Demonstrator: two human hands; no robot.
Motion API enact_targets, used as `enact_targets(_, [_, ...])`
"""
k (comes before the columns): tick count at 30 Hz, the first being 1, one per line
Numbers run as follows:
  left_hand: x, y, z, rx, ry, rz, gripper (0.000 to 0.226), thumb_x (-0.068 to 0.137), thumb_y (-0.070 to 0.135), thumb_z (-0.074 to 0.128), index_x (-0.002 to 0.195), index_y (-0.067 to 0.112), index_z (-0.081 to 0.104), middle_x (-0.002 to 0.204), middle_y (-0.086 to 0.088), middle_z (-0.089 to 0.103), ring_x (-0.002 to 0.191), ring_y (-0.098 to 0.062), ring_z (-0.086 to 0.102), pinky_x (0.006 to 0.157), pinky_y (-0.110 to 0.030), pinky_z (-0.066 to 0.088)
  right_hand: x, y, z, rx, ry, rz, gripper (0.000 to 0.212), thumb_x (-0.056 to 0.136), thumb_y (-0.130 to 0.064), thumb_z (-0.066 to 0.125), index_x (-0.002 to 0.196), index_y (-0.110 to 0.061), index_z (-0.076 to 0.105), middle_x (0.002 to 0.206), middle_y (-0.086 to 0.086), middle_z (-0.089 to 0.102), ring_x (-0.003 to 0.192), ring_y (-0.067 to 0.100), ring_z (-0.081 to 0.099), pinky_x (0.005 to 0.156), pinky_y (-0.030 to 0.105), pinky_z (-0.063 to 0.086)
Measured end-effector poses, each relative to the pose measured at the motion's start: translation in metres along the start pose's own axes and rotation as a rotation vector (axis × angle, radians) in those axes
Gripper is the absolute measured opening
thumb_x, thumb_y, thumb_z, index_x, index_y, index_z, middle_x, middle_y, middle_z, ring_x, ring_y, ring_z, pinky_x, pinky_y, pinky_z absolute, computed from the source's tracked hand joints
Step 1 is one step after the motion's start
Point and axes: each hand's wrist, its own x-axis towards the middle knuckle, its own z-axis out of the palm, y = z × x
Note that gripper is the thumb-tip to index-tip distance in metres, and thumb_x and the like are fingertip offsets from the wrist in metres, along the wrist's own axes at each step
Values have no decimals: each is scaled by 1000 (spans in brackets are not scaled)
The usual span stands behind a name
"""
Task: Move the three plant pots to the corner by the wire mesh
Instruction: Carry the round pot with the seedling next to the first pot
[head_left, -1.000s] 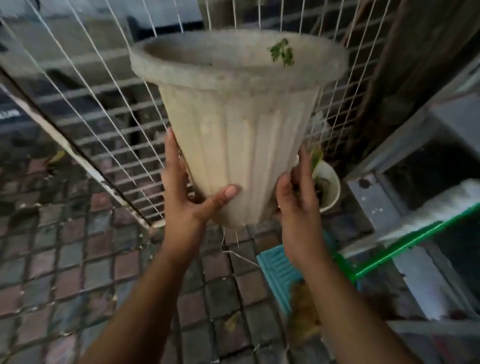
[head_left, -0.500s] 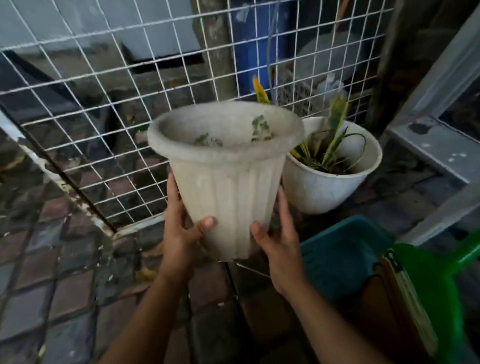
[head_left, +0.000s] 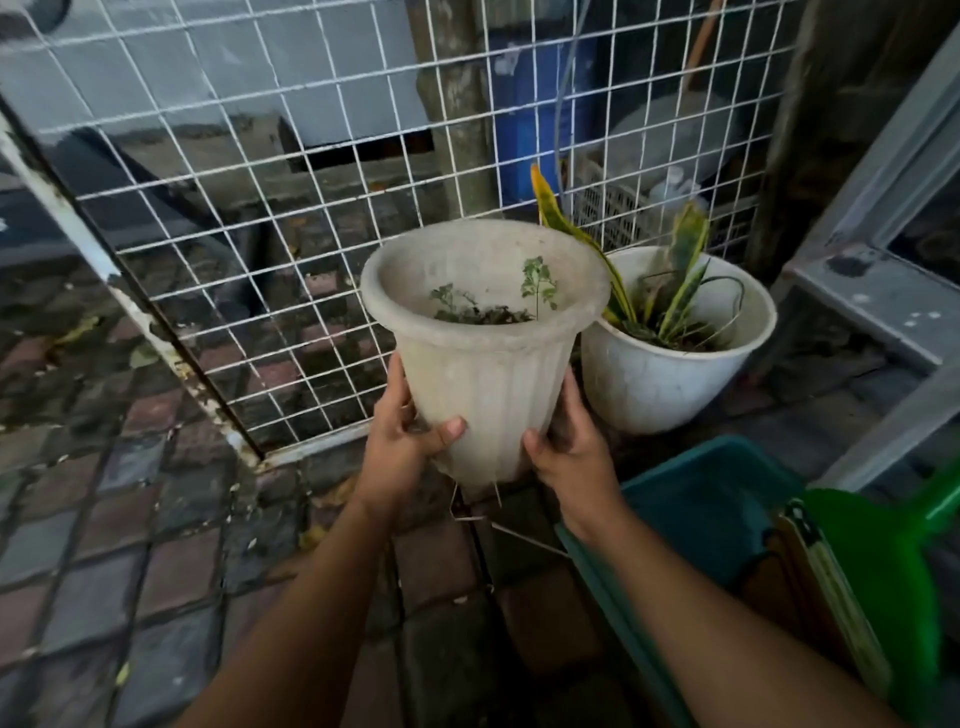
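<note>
A tall ribbed off-white plant pot (head_left: 488, 384) with small green seedlings is held between both hands just above the paving. My left hand (head_left: 402, 441) grips its lower left side and my right hand (head_left: 569, 449) grips its lower right side. Thin wires hang from under its base. Right behind it, a round white pot (head_left: 670, 384) with striped yellow-green leaves stands on the ground in the corner by the white wire mesh (head_left: 291, 218). No third pot is in sight.
A teal plastic bin (head_left: 696, 499) sits close on the right, next to a green plastic dustpan (head_left: 883, 561) and some boards. A grey metal frame (head_left: 872, 291) closes the right side. Wet brick paving (head_left: 156, 545) spreads to the left.
The ribbed pot has come down from high in front of the mesh to just above the ground beside the white pot. My view has tilted down with it.
</note>
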Motion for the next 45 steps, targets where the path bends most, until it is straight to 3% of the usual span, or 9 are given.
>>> enact_targets(3, [-3, -2, -2, -5, -16, -53, 105, 70, 24, 84, 163, 29, 36, 157, -11, 58, 146, -39, 55, 114, -72, 47, 0, 2, 2, 11, 7, 58, 93, 96, 6, 68, 161, -46, 27, 164, 1, 48, 151, 23, 45, 119, 63, 41])
enact_targets(13, [9, -29, -4, 12, 4, -124, 113, 68, 25, 88, 165, 34, 31, 158, -9, 58, 145, -38, 57, 110, -66, 54, 18, 10, 6, 108, 54, 205, 90, 98, 15, 56, 163, -42, 29, 163, -1, 48, 150, 25, 43, 105, 52, 52])
enact_targets(23, [0, -64, 14, -55, 32, -186, 105, 82, -9, 79, 166, 29, 29, 161, -4, 55, 148, -26, 55, 115, -59, 53, 30, 12, 6, 202, 143, 272, 69, 99, -3, 49, 159, -36, 43, 158, 2, 54, 144, 29, 48, 121, 64, 35])
enact_targets(27, [7, -55, 11, -86, 65, -266, 97, 80, -26, 72, 157, 27, 45, 141, -5, 69, 129, -28, 68, 91, -42, 67, 35, 1, 4, 150, 200, 307, 54, 104, -14, 49, 154, -34, 53, 157, 3, 56, 146, 27, 48, 123, 58, 36])
enact_targets(30, [11, -34, -6, -169, 101, -293, 69, 86, -6, 63, 151, 14, 52, 111, -10, 73, 94, -31, 73, 70, -37, 63, 33, -15, 4, 223, 256, 283, 36, 102, -35, 51, 134, -37, 68, 146, 4, 65, 142, 30, 53, 119, 55, 41])
enact_targets(34, [22, 10, -20, -215, 185, -214, 55, 99, 30, 52, 154, 32, 51, 133, -1, 74, 120, -27, 72, 88, -52, 59, 29, -41, 7, 182, 250, 85, 66, 86, -55, 58, 150, -44, 50, 153, -3, 58, 140, 23, 54, 111, 55, 47])
enact_targets(38, [38, 36, -10, -54, 126, -194, 59, 104, 23, 55, 156, 47, 41, 161, -3, 46, 137, -37, 59, 98, -53, 61, 30, -47, 20, -114, 166, -81, 85, 87, -51, 66, 160, -50, 23, 143, -23, 51, 121, -10, 52, 101, 28, 47])
enact_targets(42, [35, 36, 2, 11, 214, -200, 49, 93, 25, 54, 136, 49, 52, 145, -1, 53, 124, -38, 66, 93, -58, 65, 41, -46, 28, -224, 181, -90, 81, 90, -44, 56, 160, -50, 16, 125, -32, 50, 104, -14, 50, 94, 27, 43])
enact_targets(45, [34, 33, 5, 49, 274, -199, 61, 83, 34, 53, 143, 45, 50, 148, -1, 53, 128, -34, 64, 103, -64, 60, 53, -51, 21, -271, 142, -71, 79, 95, -42, 52, 164, -44, 15, 127, -31, 48, 100, -25, 51, 78, 4, 42])
